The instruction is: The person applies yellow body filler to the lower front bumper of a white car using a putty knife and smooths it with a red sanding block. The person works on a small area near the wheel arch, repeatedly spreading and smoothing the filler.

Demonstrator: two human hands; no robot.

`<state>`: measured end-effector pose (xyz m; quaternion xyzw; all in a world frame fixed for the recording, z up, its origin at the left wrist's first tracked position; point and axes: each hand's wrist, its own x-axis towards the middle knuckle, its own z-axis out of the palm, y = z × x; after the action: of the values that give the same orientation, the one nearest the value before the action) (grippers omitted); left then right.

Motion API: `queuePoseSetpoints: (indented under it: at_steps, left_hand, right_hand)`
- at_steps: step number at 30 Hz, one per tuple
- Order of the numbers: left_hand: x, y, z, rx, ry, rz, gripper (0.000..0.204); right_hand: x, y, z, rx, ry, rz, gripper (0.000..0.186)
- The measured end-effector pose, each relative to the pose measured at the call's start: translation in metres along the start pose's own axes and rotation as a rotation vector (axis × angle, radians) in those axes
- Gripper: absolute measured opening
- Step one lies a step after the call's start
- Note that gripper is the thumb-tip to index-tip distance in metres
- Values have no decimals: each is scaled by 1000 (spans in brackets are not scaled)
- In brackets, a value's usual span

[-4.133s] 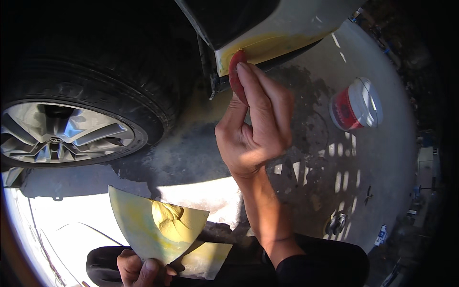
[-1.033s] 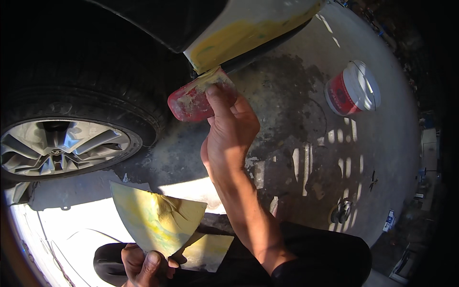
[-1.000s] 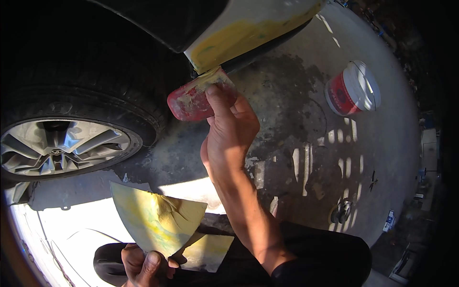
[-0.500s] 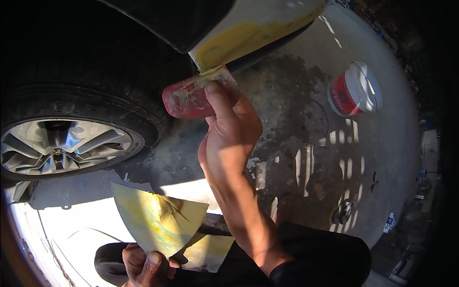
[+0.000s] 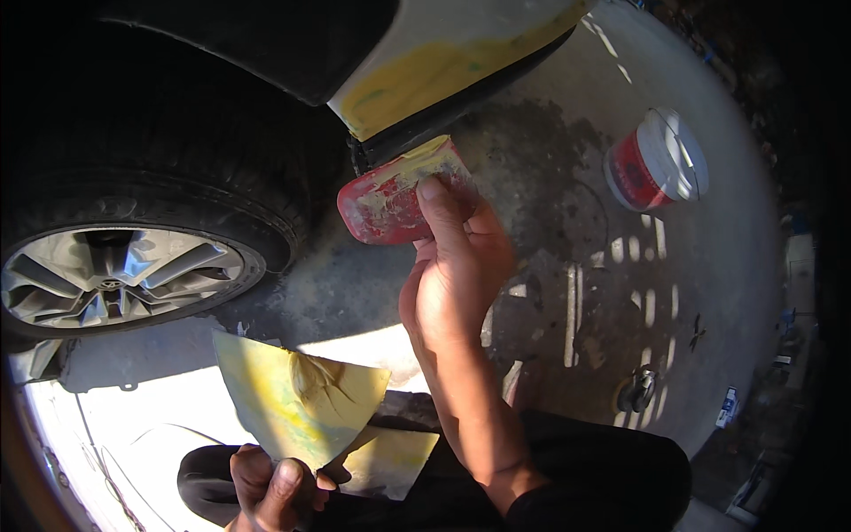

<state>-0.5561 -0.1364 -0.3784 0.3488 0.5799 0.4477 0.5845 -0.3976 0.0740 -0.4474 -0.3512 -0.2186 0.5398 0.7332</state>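
Concrete floor (image 5: 567, 293), stained and partly sunlit, is seen from above beside a car. At far left a dark tyre (image 5: 133, 168) with a silver alloy wheel (image 5: 115, 279) is seen. Further right, a body panel (image 5: 443, 62) is smeared with yellow filler along its lower edge.

A red spreader (image 5: 390, 199) is held up in the right hand (image 5: 456, 275), just below the panel's lower edge; whether it touches the panel cannot be told. The grip is closed on the spreader, with fingertips (image 5: 434, 191) pressed on its near face. Pale yellow filler is caked along the spreader's far edge, and whitish smears are seen across its red face.

Nearer and to the left, a yellow-stained mixing board (image 5: 297, 403) is pinched at its near corner by the left hand (image 5: 275, 483); the grip is closed on it. The board is tilted, and a streak of darker yellow filler is seen at its middle. A second pale sheet (image 5: 394, 461) is seen just behind it, to the right.

At far right a red tub (image 5: 656, 160) with a white lid is lying on the floor, well apart from both hands. Dark trousers (image 5: 603, 470) are seen along the near edge.
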Motion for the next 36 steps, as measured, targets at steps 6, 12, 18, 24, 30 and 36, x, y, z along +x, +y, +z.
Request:
queuePoseSetpoints:
  at_steps: [6, 12, 18, 24, 30, 36]
  left_hand:
    - [0, -3, 1, -7, 3, -10, 57]
    - [-6, -5, 0, 5, 100, -61, 55]
    - [-4, -8, -2, 0, 78, -28, 52]
    - [-5, -13, -1, 5, 113, -23, 52]
    - [-3, -17, -7, 1, 60, -1, 53]
    - [-2, -16, -8, 30, 23, 14, 54]
  right_hand:
    - [8, 18, 1, 65, -17, 53, 17]
    - [14, 19, 8, 72, 15, 53, 19]
    - [17, 13, 17, -29, 83, 58, 16]
    - [23, 19, 19, -32, 76, 32, 14]
    - [26, 13, 30, 2, 80, -63, 14]
    - [25, 3, 35, 56, 27, -95, 11]
